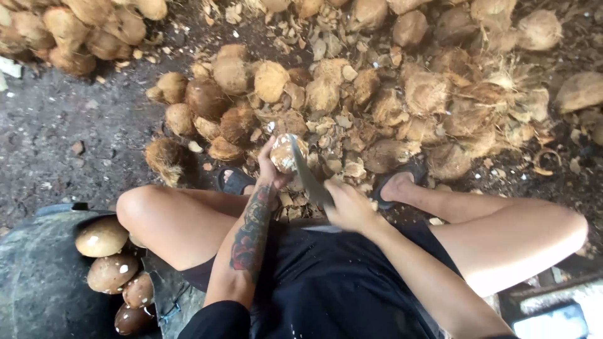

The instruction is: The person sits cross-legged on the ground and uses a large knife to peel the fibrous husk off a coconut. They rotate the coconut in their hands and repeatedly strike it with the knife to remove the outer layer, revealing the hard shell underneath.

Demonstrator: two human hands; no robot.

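While the left hand (269,168) grips a coconut (287,152) above the shell scraps (339,129), the right hand (349,206) is closed on a knife (308,176), its blade touching the coconut. Peeled coconuts (113,271) fill the near-left tub (38,276).

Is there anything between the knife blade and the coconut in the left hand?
Nothing visible. The knife, held in the right hand, lies directly against the coconut that the left hand grips; no shell pieces or fingers sit between them.
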